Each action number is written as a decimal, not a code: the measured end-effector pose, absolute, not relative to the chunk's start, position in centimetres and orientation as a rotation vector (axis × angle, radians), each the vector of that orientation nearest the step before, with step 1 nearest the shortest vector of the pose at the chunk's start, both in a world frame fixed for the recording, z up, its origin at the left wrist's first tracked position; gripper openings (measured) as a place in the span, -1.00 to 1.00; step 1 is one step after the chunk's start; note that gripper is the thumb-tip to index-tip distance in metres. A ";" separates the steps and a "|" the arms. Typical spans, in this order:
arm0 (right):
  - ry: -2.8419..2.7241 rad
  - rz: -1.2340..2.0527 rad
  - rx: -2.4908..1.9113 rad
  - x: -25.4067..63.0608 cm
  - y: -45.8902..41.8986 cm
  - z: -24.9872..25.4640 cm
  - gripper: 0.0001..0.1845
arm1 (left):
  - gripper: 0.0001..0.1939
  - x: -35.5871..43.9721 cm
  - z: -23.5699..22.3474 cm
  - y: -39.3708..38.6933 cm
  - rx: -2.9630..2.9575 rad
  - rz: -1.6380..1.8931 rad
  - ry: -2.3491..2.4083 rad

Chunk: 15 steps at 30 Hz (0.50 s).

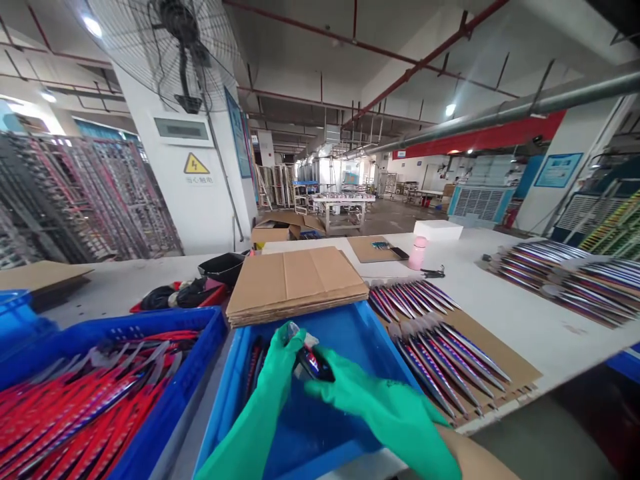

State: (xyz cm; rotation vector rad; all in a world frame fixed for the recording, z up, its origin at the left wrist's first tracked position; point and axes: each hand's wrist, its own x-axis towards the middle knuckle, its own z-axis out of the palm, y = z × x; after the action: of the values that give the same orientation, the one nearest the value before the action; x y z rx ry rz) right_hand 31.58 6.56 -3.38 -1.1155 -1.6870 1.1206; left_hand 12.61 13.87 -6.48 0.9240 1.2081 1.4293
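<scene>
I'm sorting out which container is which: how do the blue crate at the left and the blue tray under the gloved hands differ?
The blue crate is heaped with mostly red pieces; the blue tray shows much bare floor, with dark pieces along its left side. The crate is a deeper blue, the tray lighter. Both are open-topped.

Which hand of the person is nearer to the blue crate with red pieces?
Left. The left hand is over the blue tray, to the right of the crate; the right hand is farther right, over the same tray.
</scene>
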 end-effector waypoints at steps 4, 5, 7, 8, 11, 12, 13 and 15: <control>-1.648 1.025 -1.155 30.8 7.8 -5.4 -0.14 | -0.07 13.1 -6.8 14.7 0.887 1.419 1.102; -1.637 1.001 -1.189 31.2 8.4 -5.9 -0.14 | -0.06 12.9 -7.0 15.0 0.976 1.438 1.137; -1.602 1.001 -1.294 32.3 9.8 -6.8 -0.17 | -0.15 12.2 -7.3 15.3 1.263 1.426 1.296; -1.583 1.012 -1.359 32.9 10.4 -7.2 -0.20 | -0.23 11.7 -7.5 15.3 1.457 1.363 1.381; -1.522 1.034 -1.563 34.4 11.5 -8.1 -0.40 | -0.32 10.4 -7.6 14.3 1.954 0.998 1.488; -1.506 1.037 -1.613 34.6 11.6 -8.2 -0.45 | -0.28 10.2 -7.6 13.7 2.041 0.879 1.484; -1.492 1.040 -1.650 34.7 11.7 -8.3 -0.47 | -0.25 10.2 -7.6 13.2 2.095 0.791 1.479; -1.470 1.047 -1.686 34.3 11.6 -8.1 -0.43 | -0.27 10.7 -7.8 12.5 2.059 0.741 1.484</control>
State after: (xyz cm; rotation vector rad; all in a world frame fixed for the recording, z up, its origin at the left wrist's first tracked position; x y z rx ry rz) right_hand 34.33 11.64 -8.09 -1.6859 -1.4699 1.0470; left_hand 10.68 12.48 -7.79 2.0587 1.4837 0.7412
